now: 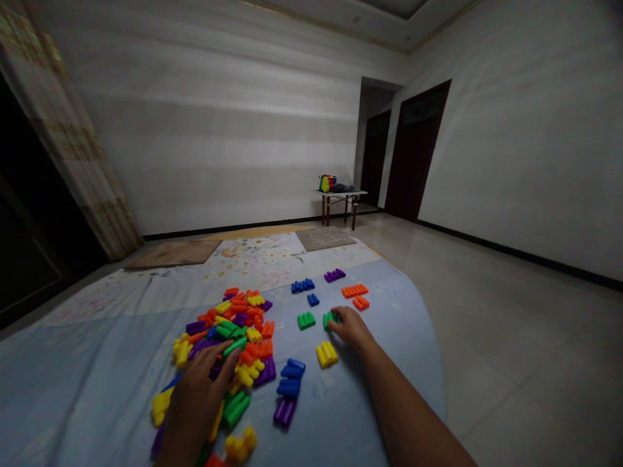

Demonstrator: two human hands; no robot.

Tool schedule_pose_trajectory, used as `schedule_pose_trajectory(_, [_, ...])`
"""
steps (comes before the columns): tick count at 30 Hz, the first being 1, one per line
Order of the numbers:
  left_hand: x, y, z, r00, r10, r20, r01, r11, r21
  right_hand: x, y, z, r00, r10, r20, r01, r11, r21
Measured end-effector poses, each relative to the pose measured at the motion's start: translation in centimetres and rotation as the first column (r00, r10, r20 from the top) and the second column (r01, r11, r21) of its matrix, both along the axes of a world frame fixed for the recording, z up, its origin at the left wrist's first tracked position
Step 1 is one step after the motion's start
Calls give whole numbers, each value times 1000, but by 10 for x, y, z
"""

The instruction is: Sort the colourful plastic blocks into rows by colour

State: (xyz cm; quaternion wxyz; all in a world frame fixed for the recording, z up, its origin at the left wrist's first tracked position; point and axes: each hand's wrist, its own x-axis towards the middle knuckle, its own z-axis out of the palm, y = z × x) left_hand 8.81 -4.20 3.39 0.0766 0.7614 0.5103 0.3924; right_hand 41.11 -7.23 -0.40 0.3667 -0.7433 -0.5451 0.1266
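Note:
My left hand [202,383] is over the mixed pile of coloured plastic blocks [253,318], its fingers closed on a green block [235,346]. Farther right, my right hand [351,327] has its fingertips on a small green block [328,321] lying on the cloth. Beside that block is a green group [306,320], with a yellow group [327,355] nearer to me. Blue blocks [302,286], purple blocks [335,275] and orange blocks [355,291] lie in short rows beyond my right hand.
A blue and white flowered cloth [389,279] covers the surface. Blue blocks [291,378] and purple blocks [285,412] lie right of the pile. A brown mat [175,253] and a grey mat [326,239] are at the far edge. A small table [339,192] stands beyond.

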Motion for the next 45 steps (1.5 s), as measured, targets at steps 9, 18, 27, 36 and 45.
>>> schedule_pose_trajectory(9, [4,-5,4,1000,-24,7,24,999,23,-17,-4,12,970,178,-164,-178,984,16])
schedule_pose_trajectory(18, [4,-3,-3,999,-42,-2,42,999,20,-33,-6,14,972,221,-79,-225,973,-51])
schedule_pose_trajectory(27, [4,-3,-3,999,-31,-15,31,999,32,-13,-13,27,978,189,-89,-193,980,-42])
schedule_pose_trajectory(36, [4,-3,-4,999,-39,-21,40,999,36,-11,-18,22,941,323,-104,-339,876,-342])
schedule_pose_trajectory(45, [11,-12,8,999,-44,19,45,998,-37,-25,-20,39,947,292,-131,-303,951,-68])
